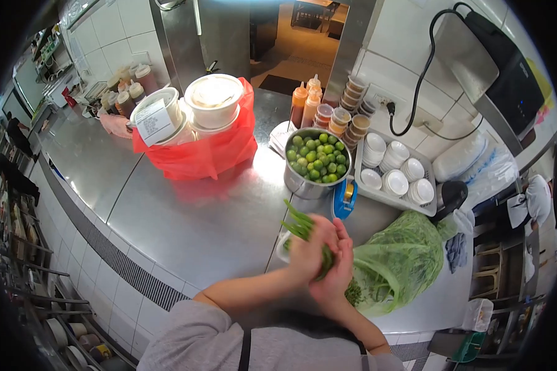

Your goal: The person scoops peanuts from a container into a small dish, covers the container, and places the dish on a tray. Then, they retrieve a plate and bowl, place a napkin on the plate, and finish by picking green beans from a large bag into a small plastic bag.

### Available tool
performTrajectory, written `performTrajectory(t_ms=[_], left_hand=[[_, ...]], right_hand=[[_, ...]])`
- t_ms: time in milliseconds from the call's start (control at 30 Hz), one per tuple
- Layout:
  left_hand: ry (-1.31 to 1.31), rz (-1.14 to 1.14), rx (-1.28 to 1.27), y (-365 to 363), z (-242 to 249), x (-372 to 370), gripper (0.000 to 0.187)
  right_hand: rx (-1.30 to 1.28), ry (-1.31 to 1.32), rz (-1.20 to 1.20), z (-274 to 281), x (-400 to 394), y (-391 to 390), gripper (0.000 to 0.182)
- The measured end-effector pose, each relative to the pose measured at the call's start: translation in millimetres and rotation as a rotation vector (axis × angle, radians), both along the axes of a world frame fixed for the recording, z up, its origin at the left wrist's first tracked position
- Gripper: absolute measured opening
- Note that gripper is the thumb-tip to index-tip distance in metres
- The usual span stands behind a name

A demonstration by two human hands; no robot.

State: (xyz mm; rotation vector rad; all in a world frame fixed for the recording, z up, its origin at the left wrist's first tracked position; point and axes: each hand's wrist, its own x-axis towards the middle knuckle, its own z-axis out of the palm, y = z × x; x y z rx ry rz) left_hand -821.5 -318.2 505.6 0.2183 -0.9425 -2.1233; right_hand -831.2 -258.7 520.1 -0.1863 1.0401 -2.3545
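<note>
a bunch of long green vegetables [299, 222] is held above the near part of the steel counter [216, 216], its upper ends sticking out past the fingers and its lower part showing between the palms. the left hand [306, 252] is closed around the bunch, slightly blurred; the right hand [339, 271] is cupped against its lower part, fingers pointing up, and whether it grips firmly i cannot tell. partly hidden behind the left hand is a small white container [283, 247]. just beside the right hand lies a translucent green bag [408, 260] full of greenery, its mouth towards the person. beyond the hands stands a steel pot [306, 187] heaped with small green limes [319, 157], with a blue tape dispenser [345, 201] next to it. to the right of these, a pale crate [387, 204] holds stacks of small white bowls [397, 182]. behind the pot are sauce bottles [299, 102] and stacked lidded cups [353, 93]. farther left, a red plastic bag [195, 154] surrounds white lidded tubs [213, 93], one bearing a printed label [153, 122]. a person in dark clothes [15, 179] is at the far left, and a person in white [538, 198] at the far right.
</note>
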Motion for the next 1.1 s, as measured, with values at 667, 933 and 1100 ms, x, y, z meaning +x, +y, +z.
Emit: performTrajectory(t_ms=[667,933,1100], left_hand=[[-0.65,0.308,-1.564,-39.3,-6.1,68.6,0.02],[-0.903,-0.28,-1.149,-74.0,-47.1,45.3,0.024],[-0.756,-0.263,-0.886,-70.9,-54.5,50.9,0.032]], right_hand=[[0.014,0.365,-0.048,-1.2,-32.5,56.6,0.018],[0.12,1.28,0.097,-29.9,-37.9,-24.2,0.013],[0.28,1.457,0.28,-45.5,-45.7,-18.9,0.019]])
